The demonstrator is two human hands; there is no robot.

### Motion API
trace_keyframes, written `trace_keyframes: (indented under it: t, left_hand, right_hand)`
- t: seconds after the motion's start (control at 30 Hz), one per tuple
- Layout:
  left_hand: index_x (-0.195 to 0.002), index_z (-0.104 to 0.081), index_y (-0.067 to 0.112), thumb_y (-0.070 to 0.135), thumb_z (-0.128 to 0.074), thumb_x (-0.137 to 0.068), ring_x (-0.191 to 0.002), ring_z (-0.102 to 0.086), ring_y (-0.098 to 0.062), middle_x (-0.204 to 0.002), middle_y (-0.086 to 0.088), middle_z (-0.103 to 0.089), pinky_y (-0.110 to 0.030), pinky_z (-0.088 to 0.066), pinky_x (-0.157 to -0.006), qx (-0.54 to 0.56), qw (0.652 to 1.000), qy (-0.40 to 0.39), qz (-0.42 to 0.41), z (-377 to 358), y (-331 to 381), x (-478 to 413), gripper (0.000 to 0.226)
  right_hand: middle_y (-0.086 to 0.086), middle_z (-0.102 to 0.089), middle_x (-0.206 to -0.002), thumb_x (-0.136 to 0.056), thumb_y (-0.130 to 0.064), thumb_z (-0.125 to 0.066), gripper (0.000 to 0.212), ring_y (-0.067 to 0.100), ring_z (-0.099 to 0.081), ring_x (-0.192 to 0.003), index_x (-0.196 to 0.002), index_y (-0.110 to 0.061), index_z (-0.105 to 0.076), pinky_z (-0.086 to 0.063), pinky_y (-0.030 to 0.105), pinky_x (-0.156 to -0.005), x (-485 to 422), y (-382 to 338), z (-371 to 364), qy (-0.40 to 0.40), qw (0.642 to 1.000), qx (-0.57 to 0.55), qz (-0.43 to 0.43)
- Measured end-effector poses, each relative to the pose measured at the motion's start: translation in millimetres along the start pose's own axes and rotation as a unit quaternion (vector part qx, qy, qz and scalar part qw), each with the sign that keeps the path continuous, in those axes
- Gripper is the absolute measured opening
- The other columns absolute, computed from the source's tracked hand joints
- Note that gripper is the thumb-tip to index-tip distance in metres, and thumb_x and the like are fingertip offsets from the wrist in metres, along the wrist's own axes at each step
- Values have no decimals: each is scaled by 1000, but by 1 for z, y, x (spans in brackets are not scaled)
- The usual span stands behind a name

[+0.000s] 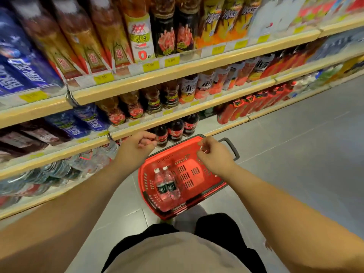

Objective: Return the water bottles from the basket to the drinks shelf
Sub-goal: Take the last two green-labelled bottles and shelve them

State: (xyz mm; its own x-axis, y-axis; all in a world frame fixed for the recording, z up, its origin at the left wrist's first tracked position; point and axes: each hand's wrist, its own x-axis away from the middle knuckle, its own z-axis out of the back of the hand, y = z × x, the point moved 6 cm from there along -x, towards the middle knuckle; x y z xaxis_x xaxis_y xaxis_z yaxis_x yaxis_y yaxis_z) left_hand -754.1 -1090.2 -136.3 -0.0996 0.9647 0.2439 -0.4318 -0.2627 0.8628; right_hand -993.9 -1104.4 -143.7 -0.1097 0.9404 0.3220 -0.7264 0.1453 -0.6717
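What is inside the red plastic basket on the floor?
Two clear plastic water bottles with white caps lie side by side in the red plastic basket, near its left wall. The right hand covers its far right part.

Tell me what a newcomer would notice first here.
The red basket on the floor, centre frame, with two water bottles lying side by side in its left half. The left hand and right hand hover over it, fingers curled, holding nothing. Packed drinks shelves fill the left and top.
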Motion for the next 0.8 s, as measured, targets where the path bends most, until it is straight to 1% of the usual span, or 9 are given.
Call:
trace_keyframes:
  t: [0.07,0.2,0.33,0.43,0.5,0.57,0.6,0.73,0.8]
  left_hand:
    - [-104,-67,18,22,-65,-91,-81,-63,-18,-90,-8,-67,-30,-49,-75,-9,1000,11,24,-5,-6,-2,14]
    - [-108,-68,17,25,-67,-89,-76,-58,-1,-85,9,-64,-9,-41,-64,-16,993,82,78,-22,-29,-10,20]
    - [-107,-67,22,28,-68,-89,-86,-64,-22,-90,2,-66,-31,-51,-76,24,969,166,181,-48,-64,-5,19]
    - [-105,-67,21,26,-68,-88,-89,-65,-27,-92,-3,-68,-40,-52,-82,36,948,213,233,-79,-88,9,17]
    - [-109,-67,16,23,-67,-88,-93,-65,-29,-97,-6,-69,-41,-52,-86,26,933,229,276,-100,-108,17,21]
    - [-109,-66,15,20,-66,-89,-93,-66,-31,-98,-9,-69,-42,-52,-86,36,921,241,305,-120,-131,24,21]
    - [-109,-66,14,19,-66,-89,-90,-66,-30,-96,-9,-69,-41,-53,-84,35,919,243,308,-131,-144,24,21]
    - [-105,-66,8,16,-65,-89,-75,-59,-25,-85,-8,-65,-34,-46,-68,17,922,240,303,-176,-214,14,18]
    - [-104,-65,8,17,-65,-89,-73,-57,-24,-84,-3,-63,-31,-42,-65,14,921,232,314,-199,-259,6,17]
  right_hand:
    - [1,-60,-82,-84,-19,-56,16,19,-56,-66,-99,-20,-51,-38,25,-49,-14,5,-3,-35,999,-4,7]
    - [-5,-56,-71,-83,-14,-58,15,16,-53,-60,-95,-18,-51,-38,27,-57,-55,18,-5,-89,996,7,32]
    - [-3,-56,-69,-85,-13,-59,15,16,-53,-55,-98,-16,-52,-40,26,-52,-98,38,-18,-183,981,21,64]
    - [1,-58,-73,-84,-12,-60,21,24,-58,-64,-104,-10,-55,-47,35,-58,-122,57,-32,-226,970,49,78]
    - [-3,-56,-76,-84,-11,-61,22,23,-59,-76,-105,-7,-58,-47,29,-66,-132,72,-45,-240,965,66,85]
    - [5,-58,-85,-85,-8,-59,22,22,-55,-81,-107,-2,-58,-41,17,-67,-137,91,-66,-252,962,62,82]
    - [10,-60,-88,-85,-7,-58,21,24,-55,-82,-106,-2,-58,-41,19,-69,-139,103,-80,-256,962,52,77]
    - [-4,-56,-85,-85,-14,-60,25,13,-52,-65,-109,-9,-57,-35,6,-49,-157,162,-152,-277,958,39,64]
    - [-11,-53,-74,-84,-13,-61,25,13,-52,-65,-108,-9,-58,-34,6,-50,-169,195,-196,-278,957,47,73]
